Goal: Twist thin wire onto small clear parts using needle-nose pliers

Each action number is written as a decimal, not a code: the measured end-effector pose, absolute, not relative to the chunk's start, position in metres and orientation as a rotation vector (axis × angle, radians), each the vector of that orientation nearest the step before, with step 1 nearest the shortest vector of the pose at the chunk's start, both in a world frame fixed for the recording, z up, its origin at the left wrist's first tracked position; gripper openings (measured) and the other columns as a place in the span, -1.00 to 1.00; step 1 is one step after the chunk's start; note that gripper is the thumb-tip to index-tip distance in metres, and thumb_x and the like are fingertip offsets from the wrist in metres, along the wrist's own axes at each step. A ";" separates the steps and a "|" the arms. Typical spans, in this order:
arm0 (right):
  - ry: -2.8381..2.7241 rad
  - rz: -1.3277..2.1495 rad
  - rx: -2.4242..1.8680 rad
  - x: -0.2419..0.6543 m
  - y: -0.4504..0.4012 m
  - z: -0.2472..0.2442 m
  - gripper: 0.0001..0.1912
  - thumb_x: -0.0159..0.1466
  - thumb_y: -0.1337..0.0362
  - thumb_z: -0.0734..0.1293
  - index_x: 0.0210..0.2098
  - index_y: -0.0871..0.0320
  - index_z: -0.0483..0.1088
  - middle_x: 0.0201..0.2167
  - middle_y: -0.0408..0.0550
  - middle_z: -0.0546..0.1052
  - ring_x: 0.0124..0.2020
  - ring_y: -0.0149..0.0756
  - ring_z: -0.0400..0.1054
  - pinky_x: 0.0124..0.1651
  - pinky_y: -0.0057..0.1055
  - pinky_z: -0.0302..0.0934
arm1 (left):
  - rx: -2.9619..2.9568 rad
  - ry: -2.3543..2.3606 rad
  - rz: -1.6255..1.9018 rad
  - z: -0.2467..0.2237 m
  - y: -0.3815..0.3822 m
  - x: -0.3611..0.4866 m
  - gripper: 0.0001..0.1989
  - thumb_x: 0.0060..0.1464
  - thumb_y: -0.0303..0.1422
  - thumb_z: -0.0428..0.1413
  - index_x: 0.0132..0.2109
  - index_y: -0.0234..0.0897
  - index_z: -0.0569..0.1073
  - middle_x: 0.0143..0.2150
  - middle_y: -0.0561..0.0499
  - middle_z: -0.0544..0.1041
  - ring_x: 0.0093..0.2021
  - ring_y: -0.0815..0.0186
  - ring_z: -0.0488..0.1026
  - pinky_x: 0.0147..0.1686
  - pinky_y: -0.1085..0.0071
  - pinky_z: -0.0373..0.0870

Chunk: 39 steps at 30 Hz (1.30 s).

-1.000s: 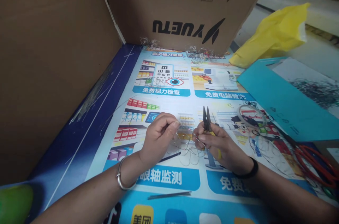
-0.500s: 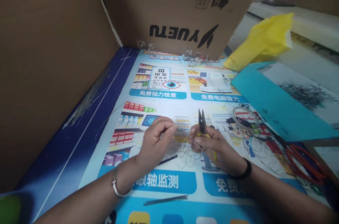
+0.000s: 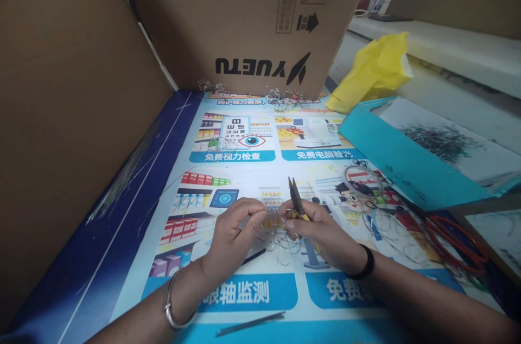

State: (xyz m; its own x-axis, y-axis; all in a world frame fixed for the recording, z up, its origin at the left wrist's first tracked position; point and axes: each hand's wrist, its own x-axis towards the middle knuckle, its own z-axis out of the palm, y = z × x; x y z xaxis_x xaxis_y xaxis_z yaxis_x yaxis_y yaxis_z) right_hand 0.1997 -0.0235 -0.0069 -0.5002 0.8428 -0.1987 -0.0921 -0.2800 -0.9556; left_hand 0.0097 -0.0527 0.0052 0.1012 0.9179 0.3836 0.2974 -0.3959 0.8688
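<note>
A tangle of thin looped wire (image 3: 280,241) hangs between my two hands above a printed poster. My left hand (image 3: 238,230) pinches the wire's left side between thumb and fingers. Black-jawed pliers with yellow handles (image 3: 297,197) rest in my right hand (image 3: 317,224), jaws pointing up and slightly apart. The thumb and fingertips of that hand also touch the wire's right side. Below the hands, a small bundle of straight dark wires (image 3: 250,324) lies on the poster (image 3: 228,169).
Cardboard walls (image 3: 171,18) stand at the left and back. A turquoise box (image 3: 411,170) holding many cut wires is at the right, beside a yellow bag (image 3: 368,72). Coiled orange cord (image 3: 456,243) and a clear ring (image 3: 364,180) lie at right.
The view has shifted, so the box and bag appear further left and lower. My hands have drawn slightly closer together, and the pliers lean more to the left.
</note>
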 end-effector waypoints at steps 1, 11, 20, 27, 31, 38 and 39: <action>-1.316 1.845 -0.976 0.200 -0.023 -0.007 -0.83 0.11 0.27 0.36 -0.28 0.14 0.38 -0.52 -0.22 0.33 -0.52 -0.47 0.16 -0.43 -0.46 0.03 | 1.769 1.192 1.293 0.006 -0.053 0.010 -0.88 0.17 -0.46 0.00 -0.26 -0.27 0.44 -0.32 -0.02 0.48 -0.29 0.34 0.42 -0.26 0.39 0.36; -1.411 1.811 -0.996 0.200 -0.023 -0.004 -0.80 0.12 0.21 0.35 -0.26 0.14 0.37 -0.54 -0.23 0.30 -0.53 -0.46 0.14 -0.48 -0.48 0.03 | 1.782 1.188 1.307 0.006 -0.054 0.012 -0.87 0.17 -0.46 0.00 -0.27 -0.28 0.45 -0.33 -0.02 0.49 -0.31 0.34 0.43 -0.30 0.41 0.37; -1.608 1.604 -1.170 0.191 -0.022 0.005 -0.93 0.05 0.35 0.30 -0.43 0.13 0.30 -0.59 -0.27 0.23 -0.55 -0.47 0.09 -0.49 -0.49 -0.01 | 1.834 1.205 1.340 0.004 -0.054 0.014 -0.88 0.16 -0.46 0.01 -0.27 -0.27 0.45 -0.33 -0.02 0.50 -0.29 0.32 0.44 -0.30 0.41 0.38; -1.640 1.481 -1.285 0.186 -0.021 0.008 -0.87 -0.02 0.37 0.32 -0.49 0.13 0.24 -0.62 -0.29 0.22 -0.59 -0.48 0.07 -0.54 -0.50 -0.04 | 1.853 1.211 1.349 0.007 -0.054 0.014 -0.89 0.15 -0.48 0.01 -0.26 -0.27 0.44 -0.33 -0.03 0.49 -0.30 0.33 0.43 -0.31 0.42 0.38; -1.700 1.380 -1.339 0.185 -0.022 0.008 -0.85 -0.02 0.35 0.32 -0.44 0.11 0.25 -0.58 -0.26 0.28 -0.56 -0.45 0.14 -0.51 -0.49 0.04 | 1.851 1.221 1.358 0.009 -0.056 0.015 -0.88 0.16 -0.47 0.00 -0.27 -0.28 0.44 -0.35 -0.03 0.48 -0.32 0.32 0.43 -0.32 0.41 0.38; -1.739 1.116 -1.408 0.182 -0.024 0.011 -0.81 -0.03 0.41 0.26 -0.40 0.08 0.28 -0.63 -0.27 0.28 -0.59 -0.44 0.15 -0.52 -0.49 0.04 | 1.925 1.202 1.380 0.007 -0.058 0.015 -0.88 0.14 -0.49 0.01 -0.24 -0.26 0.44 -0.33 -0.03 0.50 -0.29 0.31 0.43 -0.29 0.39 0.39; -1.732 1.136 -1.407 0.182 -0.024 0.011 -0.81 -0.03 0.41 0.26 -0.39 0.08 0.29 -0.64 -0.28 0.27 -0.60 -0.44 0.14 -0.52 -0.49 0.04 | 1.925 1.206 1.382 0.007 -0.059 0.015 -0.88 0.14 -0.49 0.01 -0.24 -0.26 0.44 -0.33 -0.03 0.50 -0.29 0.32 0.43 -0.29 0.39 0.40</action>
State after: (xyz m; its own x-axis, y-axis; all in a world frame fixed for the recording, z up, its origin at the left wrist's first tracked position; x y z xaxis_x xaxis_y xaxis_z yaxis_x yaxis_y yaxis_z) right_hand 0.1818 -0.0238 0.0111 -0.2337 0.9711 -0.0479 0.4309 0.0593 -0.9005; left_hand 0.0150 -0.0587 0.0070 0.1026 0.8603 0.4993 0.3781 -0.4980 0.7804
